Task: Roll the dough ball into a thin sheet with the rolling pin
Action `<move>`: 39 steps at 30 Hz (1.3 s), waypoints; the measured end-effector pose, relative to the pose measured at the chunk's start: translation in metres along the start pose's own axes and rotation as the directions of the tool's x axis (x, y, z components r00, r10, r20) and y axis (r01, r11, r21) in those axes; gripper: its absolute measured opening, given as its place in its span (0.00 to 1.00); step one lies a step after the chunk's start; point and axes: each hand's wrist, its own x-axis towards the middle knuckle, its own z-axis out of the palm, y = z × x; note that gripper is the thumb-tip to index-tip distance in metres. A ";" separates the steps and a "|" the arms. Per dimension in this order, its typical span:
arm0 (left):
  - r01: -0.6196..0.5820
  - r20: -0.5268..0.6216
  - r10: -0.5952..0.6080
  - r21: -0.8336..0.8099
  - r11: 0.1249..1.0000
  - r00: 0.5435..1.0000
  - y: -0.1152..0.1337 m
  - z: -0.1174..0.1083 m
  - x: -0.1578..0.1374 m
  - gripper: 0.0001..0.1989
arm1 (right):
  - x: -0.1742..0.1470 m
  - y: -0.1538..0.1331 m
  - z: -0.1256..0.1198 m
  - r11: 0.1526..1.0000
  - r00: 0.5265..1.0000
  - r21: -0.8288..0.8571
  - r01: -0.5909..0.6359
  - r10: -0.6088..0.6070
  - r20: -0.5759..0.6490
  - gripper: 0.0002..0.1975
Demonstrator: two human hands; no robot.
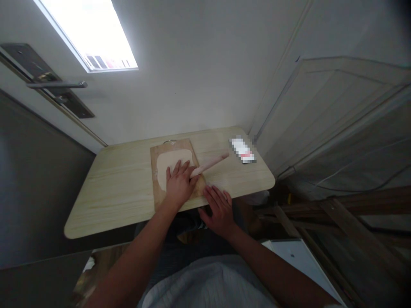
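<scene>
A flat, pale sheet of dough [163,167] with rounded corners lies on a wooden cutting board [157,197] that has a metal ring handle at its far end. My left hand [180,182] rests on the dough, palm down with the fingers spread. A wooden rolling pin [210,164] lies slanted across the board's right side, its near end against or partly under my left hand's thumb side; its far end reaches over the table. My right hand [220,209] is open at the table's front edge, fingertips by the board's lower right corner, holding nothing.
The board sits on a light wood-grain table [112,188] against a white door with a metal handle [58,84] and a bright window. A phone [242,149], partly blurred out, lies at the table's right. Wooden beams [362,226] stand lower right.
</scene>
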 end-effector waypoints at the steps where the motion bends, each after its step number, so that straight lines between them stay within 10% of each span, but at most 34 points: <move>1: 0.019 -0.013 -0.019 -0.013 1.000 1.000 0.002 0.000 -0.002 0.22 | 0.000 0.000 0.001 1.000 1.000 0.001 -0.002 0.002 0.004 0.31; 21: 0.157 -0.057 -0.162 -0.085 0.984 0.985 -0.052 -0.011 -0.017 0.22 | 0.005 -0.103 -0.001 0.952 0.940 0.304 0.043 -0.141 0.309 0.31; 29: 0.128 -0.018 -0.131 -0.099 0.987 0.991 -0.075 -0.015 -0.010 0.23 | 0.059 -0.022 -0.007 0.987 0.996 0.141 -0.078 0.084 -0.037 0.17; 34: 0.191 0.008 -0.191 -0.073 0.979 0.982 -0.067 -0.019 -0.009 0.22 | 0.090 0.027 -0.010 0.992 0.991 -0.053 -0.115 0.118 0.062 0.27; 39: 0.193 -0.048 -0.196 -0.054 0.980 0.979 -0.054 -0.018 -0.007 0.21 | 0.097 0.017 -0.003 0.999 0.990 -0.053 -0.003 0.010 0.138 0.33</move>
